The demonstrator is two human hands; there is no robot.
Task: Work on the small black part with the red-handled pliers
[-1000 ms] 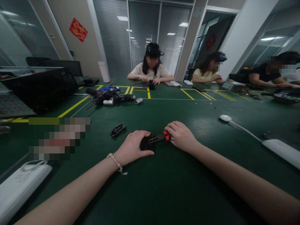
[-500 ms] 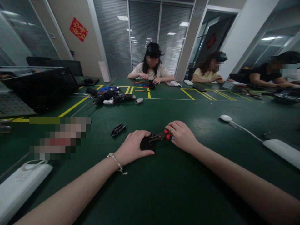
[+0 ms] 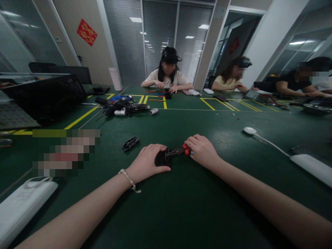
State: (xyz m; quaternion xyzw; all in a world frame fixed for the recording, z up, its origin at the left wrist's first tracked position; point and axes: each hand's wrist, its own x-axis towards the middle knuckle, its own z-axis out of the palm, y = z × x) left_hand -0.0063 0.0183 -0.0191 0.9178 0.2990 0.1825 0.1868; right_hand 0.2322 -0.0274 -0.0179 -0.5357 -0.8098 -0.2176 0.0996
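Dark green table (image 3: 166, 214) stretched out in front of me, and there's the black part (image 3: 161, 161), near and central. My left hand (image 3: 146, 159) has it held, thumb along the near side, fingers curled at the far side. From the right, the pliers (image 3: 178, 151) reach in, red handles wrapped in the fingers of my right hand (image 3: 203, 149), tips over the part; whether they're biting on anything is too small to tell. Steady does it: I'd press the part firmly down, leave that left thumb clear of the tips, and squeeze gently so nothing slips. Farther left, a second black piece (image 3: 130, 143); beyond it, a tangled black heap (image 3: 135, 108); at the far edge, a person (image 3: 169, 76).
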